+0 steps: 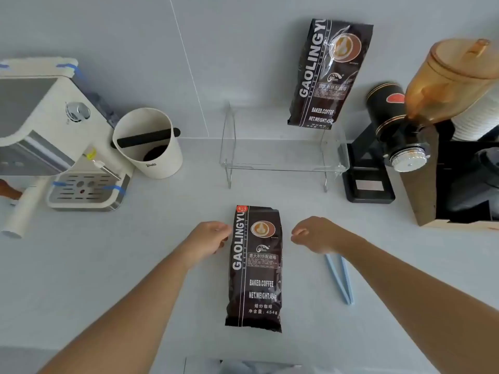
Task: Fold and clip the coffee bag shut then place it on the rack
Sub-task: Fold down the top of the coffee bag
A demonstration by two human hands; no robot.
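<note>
Flat on the white counter [81, 265], near the clear rack [283, 163]: coffee bag [255, 268], full and lumpy, probably heavy, with a soft crinkly top best for pinching and folding. Left hand [209, 238] touching the bag's edge, right hand [316, 234] just beside, both curled loosely, holding nothing. Blue clip [340, 279] partly under the right wrist.

white counter [135, 265] | coffee bag [253, 268] flat | blue clip [340, 279] | clear rack [280, 160] | knock box [148, 144]

coffee bag [255, 268] printed GAOLINGYU, BAKED.COFFEE, NET.WEIGHT:454g, second bag [330, 74] with the same print
</note>
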